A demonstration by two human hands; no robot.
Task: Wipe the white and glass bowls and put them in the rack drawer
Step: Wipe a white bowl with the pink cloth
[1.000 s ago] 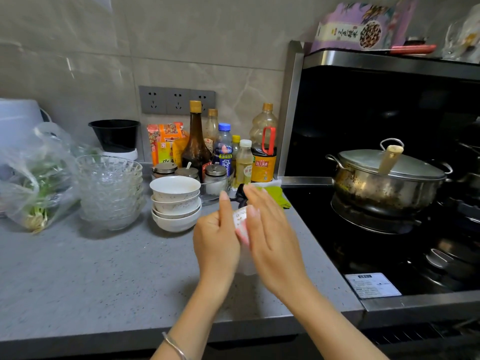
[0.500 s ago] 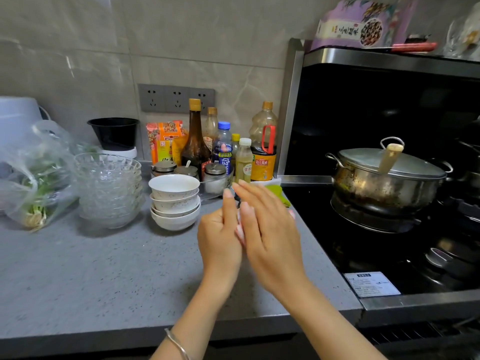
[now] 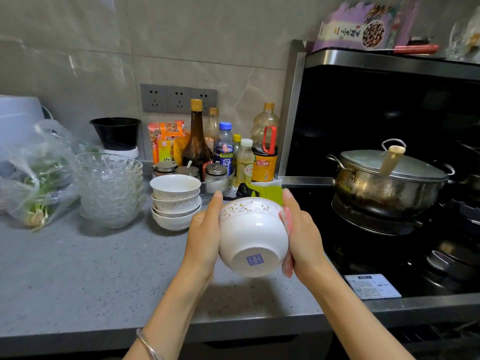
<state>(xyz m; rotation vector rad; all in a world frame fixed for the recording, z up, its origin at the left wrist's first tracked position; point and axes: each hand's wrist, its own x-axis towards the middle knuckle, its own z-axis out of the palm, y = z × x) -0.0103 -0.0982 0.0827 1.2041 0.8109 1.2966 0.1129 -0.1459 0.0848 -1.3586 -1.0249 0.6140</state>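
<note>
A white bowl (image 3: 253,236) with a gold-patterned rim is held above the grey counter, its base with a blue mark turned toward me. My left hand (image 3: 204,236) cups its left side. My right hand (image 3: 302,233) presses a pink cloth (image 3: 287,252) against its right side. A stack of white bowls (image 3: 175,202) stands on the counter behind. Left of it stands a stack of glass bowls (image 3: 110,188). No rack drawer is visible.
Bottles and seasoning jars (image 3: 228,154) line the wall behind the bowls. A plastic bag of greens (image 3: 36,183) lies at the left. A lidded steel pot (image 3: 389,183) sits on the black stove (image 3: 376,255) at the right. A green cloth (image 3: 268,192) lies by the stove edge.
The bowl was edge-on and nearly hidden between my palms; now my hands have spread apart and the bowl has turned so its base faces me.
</note>
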